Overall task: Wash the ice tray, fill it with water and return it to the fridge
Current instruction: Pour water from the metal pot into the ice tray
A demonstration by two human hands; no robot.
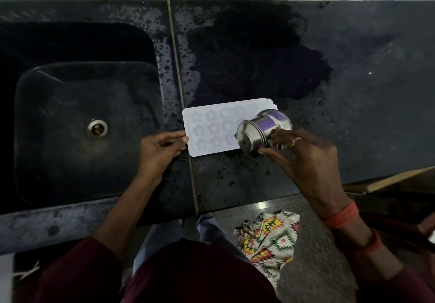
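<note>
On the desk (353, 102), near its front edge and just right of the sink (150, 51): one ice tray (211, 128), lying flat, long side running along the front edge, its left end across the desk's seam.

Holders. Left hand (160, 147): fingers and thumb pinch the tray's left short edge. Right hand (303, 156): fingers curled round a steel cup (261, 131), held on its side above the tray's right end, base toward the camera, mouth turned away toward the desk's back edge. No stream of water can be made out.

Hazards, judged.
- Spill: the mouth is out of sight, so a pour may miss the small cavities and run over the rim onto the desk.
- Slip: the desk is wet, with a broad dark patch (254, 62) behind the tray; only the pinch at one end checks sliding.
- Overfill: brimming cavities would likely slop on the carry to the fridge.
- Flex: the tray looks thin; lifted by one end, it may bend and tip.

Description of tray. White, rectangular, rounded corners; three rows of star-like cavities. Right end hidden by the cup. Fill level cannot be told.
</note>
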